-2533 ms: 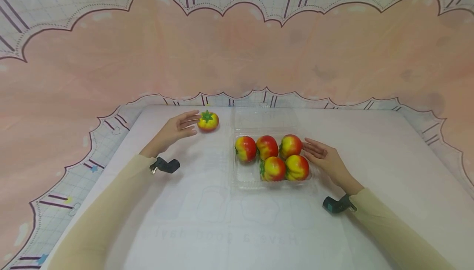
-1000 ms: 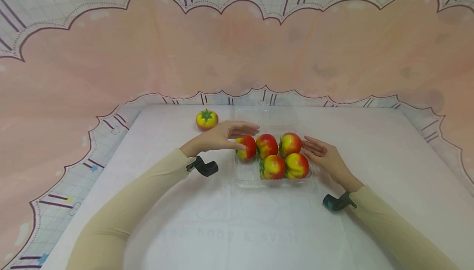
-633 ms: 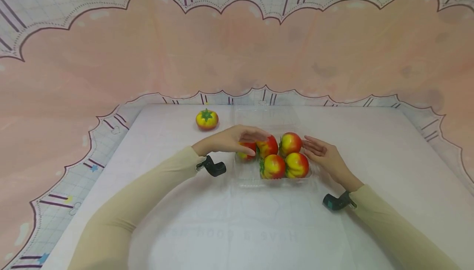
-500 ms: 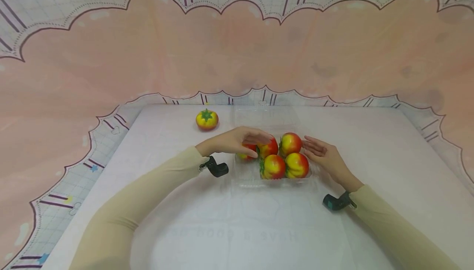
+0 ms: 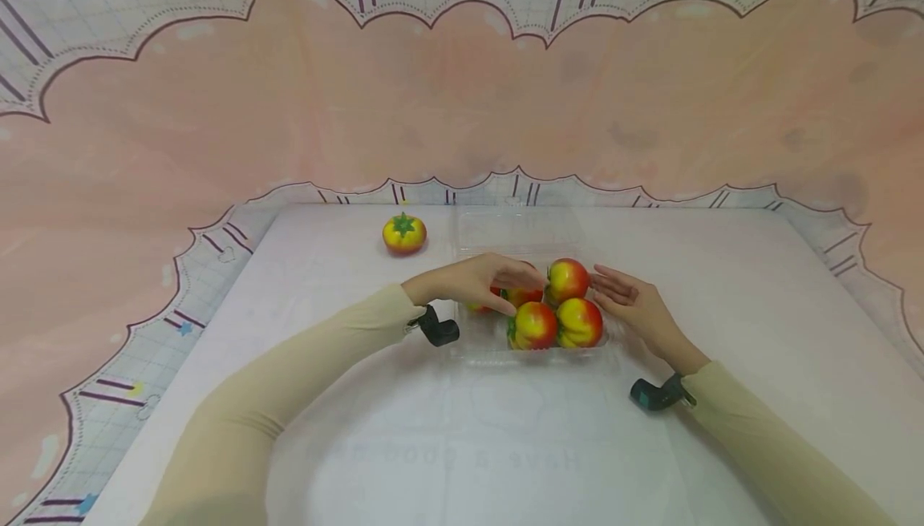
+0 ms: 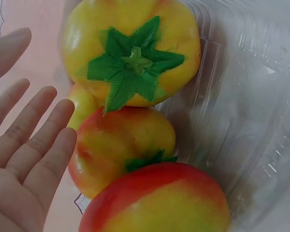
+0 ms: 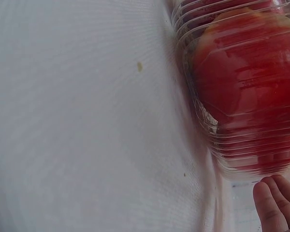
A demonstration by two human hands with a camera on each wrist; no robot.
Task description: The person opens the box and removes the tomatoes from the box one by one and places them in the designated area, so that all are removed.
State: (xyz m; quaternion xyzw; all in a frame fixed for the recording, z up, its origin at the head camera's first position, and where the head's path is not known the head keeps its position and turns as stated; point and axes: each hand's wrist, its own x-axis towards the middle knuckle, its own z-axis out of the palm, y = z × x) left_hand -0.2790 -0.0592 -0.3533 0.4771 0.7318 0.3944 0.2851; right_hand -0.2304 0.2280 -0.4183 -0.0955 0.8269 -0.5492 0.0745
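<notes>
In the head view, a clear plastic clamshell box (image 5: 476,356) holds several red-and-yellow tomatoes, apparently artificial, with green star-shaped tops. My left hand (image 5: 472,277) is over the box, partly covering the two tomatoes at its back left. Its fingers are extended beside a front tomato (image 5: 534,325); the left wrist view shows the palm and straight fingers (image 6: 48,159) holding nothing, near a tomato with its green top facing the camera (image 6: 179,36). At the box's right side, my right hand (image 5: 635,305) has its fingers (image 7: 270,208) against or very near the ribbed wall; contact is unclear.
One loose tomato (image 5: 404,235) sits on the white table, left of and behind the box. The box's clear lid (image 5: 516,229) lies folded back toward the rear. A patterned peach cloth (image 5: 447,109) rises behind the table.
My left hand has moved from beside the loose tomato rightward over the box, drifting further right and slightly nearer in the last half second. My right hand and the tomatoes stay in place.
</notes>
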